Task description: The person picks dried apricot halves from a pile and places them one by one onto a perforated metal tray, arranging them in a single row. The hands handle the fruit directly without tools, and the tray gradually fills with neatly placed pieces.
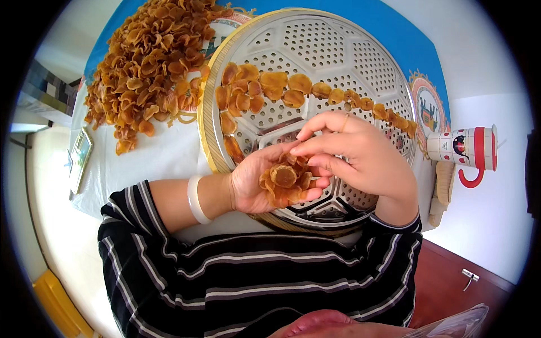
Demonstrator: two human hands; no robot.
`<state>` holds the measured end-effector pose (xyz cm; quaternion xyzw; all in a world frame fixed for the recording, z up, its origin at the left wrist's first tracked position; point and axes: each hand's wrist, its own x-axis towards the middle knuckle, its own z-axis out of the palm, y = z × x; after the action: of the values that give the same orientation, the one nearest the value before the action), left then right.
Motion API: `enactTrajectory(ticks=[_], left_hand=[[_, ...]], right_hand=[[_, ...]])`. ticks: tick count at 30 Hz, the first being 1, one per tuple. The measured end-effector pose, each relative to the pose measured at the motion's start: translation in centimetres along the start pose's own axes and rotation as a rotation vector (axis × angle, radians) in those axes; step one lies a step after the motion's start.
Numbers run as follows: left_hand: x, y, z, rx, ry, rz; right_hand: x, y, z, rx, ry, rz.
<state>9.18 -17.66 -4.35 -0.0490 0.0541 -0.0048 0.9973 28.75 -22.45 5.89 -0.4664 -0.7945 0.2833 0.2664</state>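
Note:
My left hand [250, 183] is palm up, cupping a small heap of dried amber-brown slices [283, 176]. Over that heap bends my right hand [363, 154], its thumb and fingertips at the slices' far edge; whether they pinch one is hidden. Both hands are above a round perforated metal tray [321, 40] with a yellowish woven-looking rim. Across the tray runs a band of laid-out slices [293, 98], doubled in places, larger at the left and smaller towards the right. A few more follow the tray's left edge down to my left wrist.
A big pile of the same slices [148, 55] lies left of the tray on a blue and white patterned tablecloth [355, 9]. At the table's left edge lies a phone [80, 158]. A cup with a red handle [463, 148] and a beige object [443, 188] are at the right.

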Motion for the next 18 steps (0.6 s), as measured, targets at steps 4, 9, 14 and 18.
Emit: enactTrajectory(ticks=[4,9,14,18], left_hand=[[0.1,0.1,-0.2,-0.013,-0.017,-0.027],[0.1,0.1,-0.2,-0.048,0.007,-0.052],[0.1,0.1,0.1,-0.051,0.035,-0.055],[0.2,0.1,0.1,-0.097,0.014,-0.113]], right_hand=[[-0.2,0.8,0.6,0.067,-0.050,0.057],[-0.1,1.3,0.5,0.029,-0.034,0.104],[0.5,1.4,-0.1,-0.011,-0.050,0.164],[1.3,2.1,0.3,0.067,0.156,0.279]])
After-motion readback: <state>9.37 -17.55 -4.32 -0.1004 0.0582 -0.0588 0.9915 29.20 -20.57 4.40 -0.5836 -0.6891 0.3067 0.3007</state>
